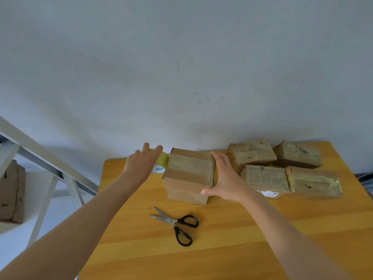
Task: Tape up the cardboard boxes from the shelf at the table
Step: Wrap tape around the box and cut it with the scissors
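On the table (141, 249), left hand (141, 164) grips tape roll (162, 160) beside box (189, 174).

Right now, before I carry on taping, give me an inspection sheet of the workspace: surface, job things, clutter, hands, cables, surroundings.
Surface: wooden table, set against the wall.
Job's things: middle box with tape across its top; tape roll at its left side; scissors lying open in front of it; four taped boxes at the far right.
Clutter: nothing seen.
Hands: left hand grips the tape roll; right hand presses flat against the middle box's right side.
Cables: dark shape at the right edge, cannot tell.
Surroundings: grey wall behind; white shelf at left holding another box.
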Available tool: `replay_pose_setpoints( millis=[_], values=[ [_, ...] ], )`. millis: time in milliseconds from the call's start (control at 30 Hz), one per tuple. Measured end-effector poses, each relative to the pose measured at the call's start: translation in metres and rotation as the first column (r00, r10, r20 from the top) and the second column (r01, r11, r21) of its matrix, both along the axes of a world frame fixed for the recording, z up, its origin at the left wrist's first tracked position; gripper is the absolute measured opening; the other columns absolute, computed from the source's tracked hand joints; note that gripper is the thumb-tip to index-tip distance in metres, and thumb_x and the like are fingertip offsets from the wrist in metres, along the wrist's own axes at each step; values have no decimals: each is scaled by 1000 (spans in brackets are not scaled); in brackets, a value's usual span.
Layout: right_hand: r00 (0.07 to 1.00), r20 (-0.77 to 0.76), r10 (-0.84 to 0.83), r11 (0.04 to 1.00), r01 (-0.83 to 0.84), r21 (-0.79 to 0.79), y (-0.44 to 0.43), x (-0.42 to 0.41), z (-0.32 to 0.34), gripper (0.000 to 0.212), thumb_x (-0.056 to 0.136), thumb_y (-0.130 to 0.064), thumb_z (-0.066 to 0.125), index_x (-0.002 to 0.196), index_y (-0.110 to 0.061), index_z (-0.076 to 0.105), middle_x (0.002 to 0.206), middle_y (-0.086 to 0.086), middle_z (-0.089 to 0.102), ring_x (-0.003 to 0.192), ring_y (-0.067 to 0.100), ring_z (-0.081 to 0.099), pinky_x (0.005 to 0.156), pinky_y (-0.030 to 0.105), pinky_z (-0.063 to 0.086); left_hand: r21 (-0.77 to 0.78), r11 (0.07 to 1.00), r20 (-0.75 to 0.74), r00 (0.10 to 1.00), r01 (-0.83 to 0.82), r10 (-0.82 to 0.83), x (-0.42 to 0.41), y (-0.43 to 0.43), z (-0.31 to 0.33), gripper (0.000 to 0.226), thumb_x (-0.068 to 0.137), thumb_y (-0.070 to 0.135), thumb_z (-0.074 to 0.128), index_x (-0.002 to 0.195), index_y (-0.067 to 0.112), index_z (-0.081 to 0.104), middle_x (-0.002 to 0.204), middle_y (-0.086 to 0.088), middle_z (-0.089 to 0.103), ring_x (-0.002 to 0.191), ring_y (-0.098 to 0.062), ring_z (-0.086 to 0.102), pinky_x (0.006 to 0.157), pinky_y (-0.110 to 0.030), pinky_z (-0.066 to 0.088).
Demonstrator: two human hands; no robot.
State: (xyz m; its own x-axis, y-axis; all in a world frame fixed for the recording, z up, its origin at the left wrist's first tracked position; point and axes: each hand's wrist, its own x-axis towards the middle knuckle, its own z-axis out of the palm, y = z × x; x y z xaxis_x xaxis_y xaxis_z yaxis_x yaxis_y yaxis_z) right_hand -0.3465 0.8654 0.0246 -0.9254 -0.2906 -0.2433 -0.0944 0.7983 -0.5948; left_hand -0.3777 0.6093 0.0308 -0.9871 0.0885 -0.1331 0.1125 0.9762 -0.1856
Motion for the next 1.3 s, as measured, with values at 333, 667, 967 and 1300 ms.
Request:
replay_pose_setpoints(
  millis=[333,667,967,1300],
  values=[
    [963,-16,270,898,-246,365,-70,-14,36,142,67,-63,77,151,-8,-23,161,10,-23,148,26,-20,121,46,-6,72,997,3,1000,-20,20,4,2,-3,71,86,-1,54,143,28,22,119,-10,41,75,-22,51,58,-29,39],
    [952,-22,307,825,-254,505,-115,-26,34,125,70,-47,82,153,-1,2,152,14,26,140,30,29,115,45,27,159,987,-37,999,-28,35,18,-11,-5,92,89,7,55,152,32,-8,139,-4,40,96,-23,59,62,-30,46],
    [964,-97,248,931,-210,298,-114,-31,56,126,64,-36,88,153,-5,5,148,12,24,134,30,33,110,40,35,642,749,-96,952,-165,292,19,-34,18,79,91,4,47,154,32,7,123,-9,60,86,-30,62,60,-36,47],
    [991,-94,93,993,-99,-57,-107,-14,19,128,60,-28,90,153,-7,4,141,1,16,133,21,30,112,34,35,944,257,119,939,-209,324,23,-25,11,13,93,10,54,104,17,55,92,-6,67,73,-18,68,67,-48,57]
  ],
)
